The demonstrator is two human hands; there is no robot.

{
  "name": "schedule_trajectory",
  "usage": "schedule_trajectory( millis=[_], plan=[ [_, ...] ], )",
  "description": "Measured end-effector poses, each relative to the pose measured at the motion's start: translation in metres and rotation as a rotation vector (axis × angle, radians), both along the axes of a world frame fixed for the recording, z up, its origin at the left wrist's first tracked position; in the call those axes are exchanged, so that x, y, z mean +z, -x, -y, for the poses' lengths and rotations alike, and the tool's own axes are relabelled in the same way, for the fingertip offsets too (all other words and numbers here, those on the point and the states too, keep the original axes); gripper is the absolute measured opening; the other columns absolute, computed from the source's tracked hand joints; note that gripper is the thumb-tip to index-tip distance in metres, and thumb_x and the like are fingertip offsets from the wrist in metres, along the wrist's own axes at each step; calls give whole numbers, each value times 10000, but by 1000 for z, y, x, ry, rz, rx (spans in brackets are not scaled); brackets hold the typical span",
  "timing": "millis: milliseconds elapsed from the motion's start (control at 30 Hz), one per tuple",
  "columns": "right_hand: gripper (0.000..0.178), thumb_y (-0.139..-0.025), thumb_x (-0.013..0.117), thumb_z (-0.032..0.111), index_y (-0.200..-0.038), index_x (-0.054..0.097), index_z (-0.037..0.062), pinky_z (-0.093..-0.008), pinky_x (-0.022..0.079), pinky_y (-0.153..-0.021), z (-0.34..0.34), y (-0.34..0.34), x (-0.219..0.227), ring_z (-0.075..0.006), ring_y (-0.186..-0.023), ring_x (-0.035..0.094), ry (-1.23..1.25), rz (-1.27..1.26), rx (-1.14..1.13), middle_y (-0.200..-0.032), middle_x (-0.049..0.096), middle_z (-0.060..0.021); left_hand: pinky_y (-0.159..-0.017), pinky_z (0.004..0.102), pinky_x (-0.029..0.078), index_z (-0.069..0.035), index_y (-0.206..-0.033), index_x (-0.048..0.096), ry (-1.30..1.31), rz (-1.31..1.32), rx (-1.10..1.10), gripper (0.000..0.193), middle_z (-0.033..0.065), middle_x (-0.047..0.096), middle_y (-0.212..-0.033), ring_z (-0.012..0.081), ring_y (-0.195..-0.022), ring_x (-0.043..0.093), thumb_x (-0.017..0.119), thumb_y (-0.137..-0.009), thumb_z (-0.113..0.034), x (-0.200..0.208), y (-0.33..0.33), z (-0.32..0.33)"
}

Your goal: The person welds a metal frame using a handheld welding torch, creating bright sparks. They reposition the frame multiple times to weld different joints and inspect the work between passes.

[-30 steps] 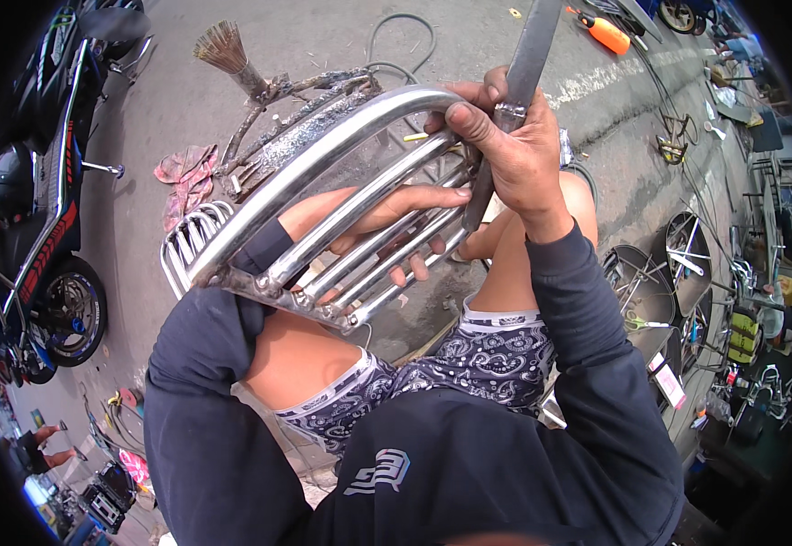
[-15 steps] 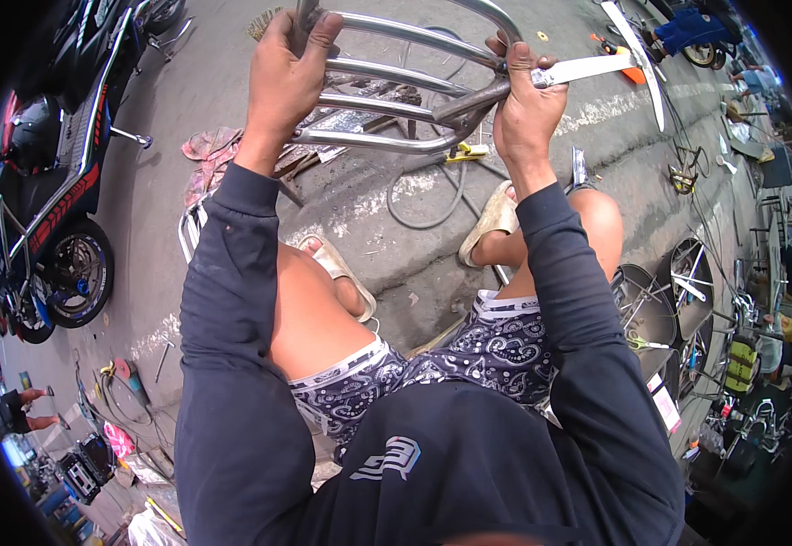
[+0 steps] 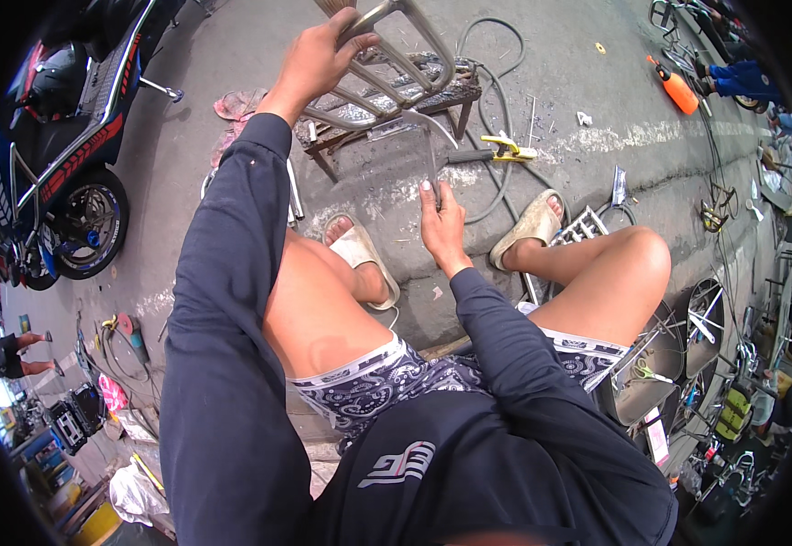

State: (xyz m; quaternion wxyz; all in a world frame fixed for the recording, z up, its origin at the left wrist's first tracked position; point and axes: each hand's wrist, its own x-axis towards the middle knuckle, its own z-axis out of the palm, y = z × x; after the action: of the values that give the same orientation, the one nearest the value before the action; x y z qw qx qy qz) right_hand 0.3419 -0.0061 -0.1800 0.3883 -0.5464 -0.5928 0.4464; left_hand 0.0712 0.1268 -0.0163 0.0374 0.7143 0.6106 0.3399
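At the top centre my left hand [image 3: 314, 68] is closed around a tube of a bare metal rack [image 3: 387, 82], which tilts above a low rusty metal stand [image 3: 327, 164]. The bristles of a brush [image 3: 334, 5] stick up beside that hand; whether its fingers hold the brush is hidden. My right hand [image 3: 441, 223] is wrapped round the handle of a chipping hammer [image 3: 432, 155]. Its curved head lies close to the rack's near bars; contact cannot be made out. Just right of the hammer, a yellow-jawed welding electrode holder [image 3: 505, 148] rests with its grey cable.
An orange spray bottle [image 3: 678, 89] lies on the ground at upper right, near a person's blue-clad leg [image 3: 737, 80]. A motorcycle [image 3: 68, 173] stands at left. Cables [image 3: 714, 164] and a metal bin [image 3: 637, 396] with green-handled scissors [image 3: 650, 371] are at right.
My right hand has let go of the rack and brought the hammer inward and down beside it. The rack has tilted and shifted left in my left hand, exposing the stand.
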Motion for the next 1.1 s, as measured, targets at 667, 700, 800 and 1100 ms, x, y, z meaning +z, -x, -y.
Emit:
schedule_trajectory(
  millis=[667,700,800,1100],
  plan=[
    [292,-1134,544,338,-1101,578,50,-597,471,-636,-25,21,-13,-562,-794,646,-90,158,154,-760,663,-291,-762,492,552,-96,-1204,649,131,206,112,308,198,764,-913,426,-888,745,694,-1034,-349,9,-1,-5],
    [298,-1134,542,338,-1097,579,45,-594,470,-635,-26,21,-12,-563,-793,645,-64,165,148,-756,661,-292,-762,493,553,-98,-1204,650,127,198,128,308,191,765,-908,426,-886,745,694,-1033,-351,9,-1,-5],
    [321,-1136,539,351,-1095,575,35,-593,473,-638,-32,21,-8,-564,-793,642,-83,266,211,-748,657,-293,-764,503,555,-101,-1198,653,106,139,133,309,199,764,-917,438,-891,740,697,-1029,-356,8,-3,-6],
    [416,-1136,548,412,-1087,592,2,-467,476,-637,-25,16,1,-349,-601,561,-14,184,159,-715,609,-222,-795,548,548,-95,-1181,676,48,3,102,345,260,744,-981,499,-965,704,716,-1010,-392,15,-10,-11]
  ],
)
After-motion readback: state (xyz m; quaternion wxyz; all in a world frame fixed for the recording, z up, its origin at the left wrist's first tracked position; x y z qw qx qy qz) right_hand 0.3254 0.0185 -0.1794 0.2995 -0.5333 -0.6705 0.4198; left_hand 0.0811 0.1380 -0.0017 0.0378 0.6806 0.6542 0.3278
